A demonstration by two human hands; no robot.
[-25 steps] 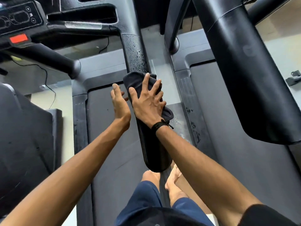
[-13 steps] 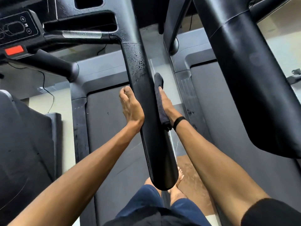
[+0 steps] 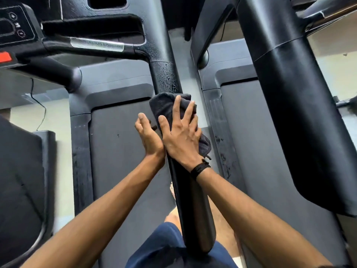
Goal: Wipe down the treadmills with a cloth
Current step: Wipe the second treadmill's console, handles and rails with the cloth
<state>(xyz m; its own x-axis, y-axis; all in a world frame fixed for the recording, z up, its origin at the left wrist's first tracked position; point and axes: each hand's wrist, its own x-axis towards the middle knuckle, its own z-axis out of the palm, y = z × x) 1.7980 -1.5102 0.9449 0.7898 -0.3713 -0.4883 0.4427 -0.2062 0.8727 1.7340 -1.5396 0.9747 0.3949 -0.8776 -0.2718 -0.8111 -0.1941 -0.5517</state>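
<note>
Cloth (image 3: 170, 107) wraps the top of a treadmill handrail (image 3: 190, 200), pressed flat under the spread fingers of the right hand (image 3: 181, 138). The left hand (image 3: 148, 138) braces the rail's near side, fingers loosely bent, holding nothing. Droplets bead just above the cloth; firm, even strokes should clear them.

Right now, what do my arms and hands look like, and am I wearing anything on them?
Both forearms are bare, with no gloves on either of the hands. The right hand has a black corded band wrapped around its wrist, with a small knotted end sticking out. The left hand has nothing on its wrist. A dark sleeve edge shows at the right upper arm.
</note>
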